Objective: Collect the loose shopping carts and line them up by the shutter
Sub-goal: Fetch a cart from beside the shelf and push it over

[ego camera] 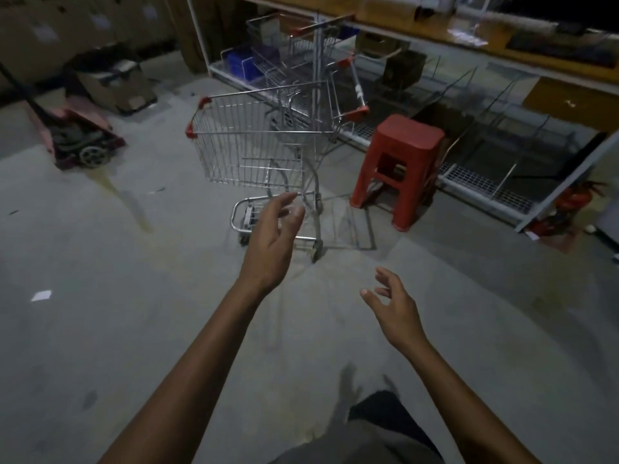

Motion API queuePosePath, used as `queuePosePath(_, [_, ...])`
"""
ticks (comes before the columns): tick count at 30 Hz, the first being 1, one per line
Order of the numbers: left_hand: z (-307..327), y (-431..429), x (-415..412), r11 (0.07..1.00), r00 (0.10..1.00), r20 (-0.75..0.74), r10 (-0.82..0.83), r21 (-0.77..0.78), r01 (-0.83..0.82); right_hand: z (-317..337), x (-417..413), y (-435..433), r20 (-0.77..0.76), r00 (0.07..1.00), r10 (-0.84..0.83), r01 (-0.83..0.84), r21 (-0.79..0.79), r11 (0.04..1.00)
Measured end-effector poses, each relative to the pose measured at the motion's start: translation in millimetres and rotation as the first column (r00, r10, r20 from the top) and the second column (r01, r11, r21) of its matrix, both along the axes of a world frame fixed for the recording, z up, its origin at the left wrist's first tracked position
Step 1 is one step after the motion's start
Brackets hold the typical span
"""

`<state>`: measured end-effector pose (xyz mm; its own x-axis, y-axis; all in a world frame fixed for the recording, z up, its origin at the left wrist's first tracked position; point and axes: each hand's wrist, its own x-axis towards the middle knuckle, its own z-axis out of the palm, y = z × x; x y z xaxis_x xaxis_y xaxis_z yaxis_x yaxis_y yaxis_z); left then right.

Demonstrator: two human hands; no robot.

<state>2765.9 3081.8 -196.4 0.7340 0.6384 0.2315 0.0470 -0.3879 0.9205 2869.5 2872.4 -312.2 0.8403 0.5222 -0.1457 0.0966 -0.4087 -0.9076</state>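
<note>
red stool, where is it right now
In the head view the red stool stands right of centre, beside the nearest shopping cart and before the wire shelving.

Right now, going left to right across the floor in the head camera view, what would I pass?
Pink wheeled trolley → nearest shopping cart → red plastic stool → red fire extinguisher.

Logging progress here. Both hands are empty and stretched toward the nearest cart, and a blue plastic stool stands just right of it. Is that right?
The stool is red, not blue; the head view shows it. The rest holds: the left hand and right hand are empty and stretched toward the nearest cart, with the stool just right of it.
</note>
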Motion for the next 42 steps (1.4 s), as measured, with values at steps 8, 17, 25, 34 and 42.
queuePosePath(8, [-28, 65, 169, 1.000, 1.000, -0.016, -0.011, 0.006, 0.011, -26, 172, 85, -0.008, 1.000, 0.016, -0.016, 0.013, 1.000])
queuePosePath(17, [-69, 114, 362, 0.996, 0.974, -0.218, 0.067, -0.037, -0.077, 22, 388, 170, 0.050, 0.990, 0.135, -0.138, 0.077, 0.987])
queuePosePath(25, [-88, 161, 465, 0.990, 0.943, -0.305, 0.134, 0.078, -0.116, 64, 498, 245, 0.083, 0.970, 0.230, -0.243, 0.220, 0.945])
queuePosePath(34, [-86, 246, 597, 0.972, 0.948, -0.257, 0.189, 0.189, -0.142, 69, 612, 342, 0.098, 0.954, 0.283, -0.298, 0.216, 0.930])
queuePosePath(42, [-94, 291, 660, 0.977, 0.935, -0.288, 0.206, 0.110, -0.182, 66, 695, 423, 0.120, 0.913, 0.389, -0.402, 0.114, 0.908])
